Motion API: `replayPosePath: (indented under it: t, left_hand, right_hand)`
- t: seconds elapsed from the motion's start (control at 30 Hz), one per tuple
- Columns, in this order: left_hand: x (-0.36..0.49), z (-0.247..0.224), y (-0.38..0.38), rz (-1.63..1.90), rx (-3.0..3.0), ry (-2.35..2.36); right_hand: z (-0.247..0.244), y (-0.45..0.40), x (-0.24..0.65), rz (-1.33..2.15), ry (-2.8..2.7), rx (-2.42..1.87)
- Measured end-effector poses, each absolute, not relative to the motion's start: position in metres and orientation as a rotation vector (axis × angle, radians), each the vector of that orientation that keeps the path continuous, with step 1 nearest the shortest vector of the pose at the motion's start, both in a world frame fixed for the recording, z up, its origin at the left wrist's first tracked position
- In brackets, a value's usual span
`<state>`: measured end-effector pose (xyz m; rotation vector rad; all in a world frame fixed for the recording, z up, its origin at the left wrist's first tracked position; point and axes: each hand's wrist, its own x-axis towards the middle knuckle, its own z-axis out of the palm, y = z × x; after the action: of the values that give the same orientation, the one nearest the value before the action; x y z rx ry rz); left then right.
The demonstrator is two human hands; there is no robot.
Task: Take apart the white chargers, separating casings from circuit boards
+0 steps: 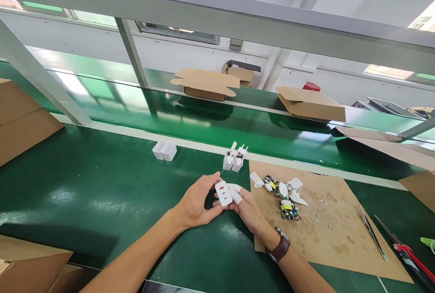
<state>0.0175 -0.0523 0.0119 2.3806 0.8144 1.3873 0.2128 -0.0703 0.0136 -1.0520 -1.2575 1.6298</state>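
Note:
A white charger (223, 193) with a red port and two smaller slots on its face is held between my two hands. My left hand (199, 202) grips its left side with thumb and fingers. White covers sit on fingers of my right hand (245, 204), which pinches the charger's right side; a brown-strapped watch (281, 245) is on that wrist. Behind them stand two white housings with parts and plug pins (234, 159), and further left two open white housings (165, 150). Green circuit boards (288, 210) and white pieces (296, 193) lie to the right.
Brown cardboard (326, 229) lies under the boards, with tweezers (372, 231) and red-handled cutters (408, 252) at the right. Cardboard boxes (25, 120) stand at the left; flattened ones (205, 84) lie behind the green belt (163, 116). A metal frame (204, 7) crosses above.

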Motion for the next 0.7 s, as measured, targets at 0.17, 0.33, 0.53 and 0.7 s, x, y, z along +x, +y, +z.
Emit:
replayPosePath:
  t: [0.17,0.33,0.53,0.7]
  left_hand:
    - [0.011,0.008,-0.048,1.326,2.387,1.014]
    - [0.002,-0.005,-0.032,1.198,2.116,1.395]
    - [0.008,0.001,0.012,1.097,1.665,1.46]
    - [0.029,0.007,0.039,1.005,1.678,1.39]
  right_hand:
    - [0.016,-0.074,0.213,1.26,-1.46,-1.066]
    - [0.014,-0.08,0.22,0.833,-1.786,-1.039]
    - [0.007,-0.085,0.224,0.309,-2.351,-0.998]
    - [0.006,-0.087,0.222,0.162,-2.411,-0.986]
